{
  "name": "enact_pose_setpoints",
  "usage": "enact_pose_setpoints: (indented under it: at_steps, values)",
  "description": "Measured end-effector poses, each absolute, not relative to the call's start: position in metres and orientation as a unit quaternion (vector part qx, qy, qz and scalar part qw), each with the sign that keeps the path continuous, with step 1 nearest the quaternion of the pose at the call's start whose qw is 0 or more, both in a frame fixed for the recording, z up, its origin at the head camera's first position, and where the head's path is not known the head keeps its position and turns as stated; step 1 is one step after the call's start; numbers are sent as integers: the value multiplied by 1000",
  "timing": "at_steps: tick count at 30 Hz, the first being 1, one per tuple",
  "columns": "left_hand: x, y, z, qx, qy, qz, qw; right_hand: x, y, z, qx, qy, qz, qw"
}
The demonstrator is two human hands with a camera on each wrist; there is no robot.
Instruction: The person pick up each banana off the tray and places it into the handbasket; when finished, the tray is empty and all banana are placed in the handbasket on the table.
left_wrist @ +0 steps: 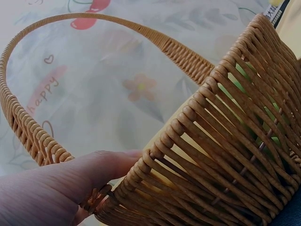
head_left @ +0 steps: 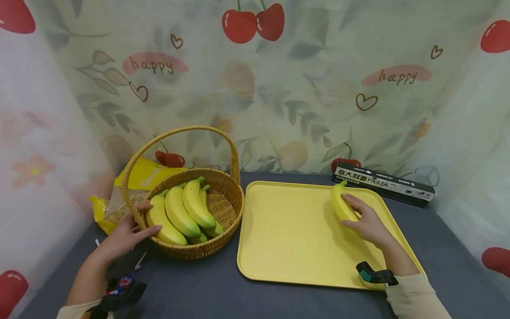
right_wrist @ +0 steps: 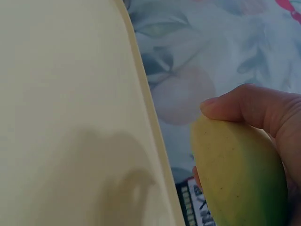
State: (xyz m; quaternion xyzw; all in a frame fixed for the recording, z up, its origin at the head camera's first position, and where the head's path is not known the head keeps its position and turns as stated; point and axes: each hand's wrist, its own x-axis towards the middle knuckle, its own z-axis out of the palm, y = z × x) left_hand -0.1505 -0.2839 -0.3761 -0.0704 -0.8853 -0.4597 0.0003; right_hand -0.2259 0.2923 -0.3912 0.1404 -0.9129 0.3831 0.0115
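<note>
My right hand (head_left: pixel 368 223) grips a single banana (head_left: pixel 339 203) over the right part of the yellow tray (head_left: pixel 287 235). In the right wrist view the thumb presses on the banana (right_wrist: pixel 235 174), whose shadow falls on the tray surface. My left hand (head_left: pixel 129 232) holds the left rim of the wicker basket (head_left: pixel 191 252), beside the foot of its arched handle. Close up in the left wrist view, the thumb lies over the woven rim (left_wrist: pixel 155 150) and the other fingers are mostly hidden. Several bananas (head_left: pixel 179 212) lie in the left part of the basket.
Behind the tray's right corner lies a black-and-white pasta box (head_left: pixel 382 184). A yellow and clear bag (head_left: pixel 139 177) stands behind the basket's left side. Small wrapped lollipops (head_left: pixel 126 280) lie near the left wrist on the dark table (head_left: pixel 207 292). A printed curtain (head_left: pixel 263 102) encloses the back and sides.
</note>
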Motion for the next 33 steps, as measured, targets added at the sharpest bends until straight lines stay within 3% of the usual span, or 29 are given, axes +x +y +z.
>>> enact_pose_setpoints:
  at_steps: [14,33]
  values:
    - [-149,-284,-376,-69,-888,-454,5,-242,228,-364,247,-900,359,-1]
    - [-152,-287,-378,-78,-900,-429,21,-230,129,-337,404,-853,319,-92]
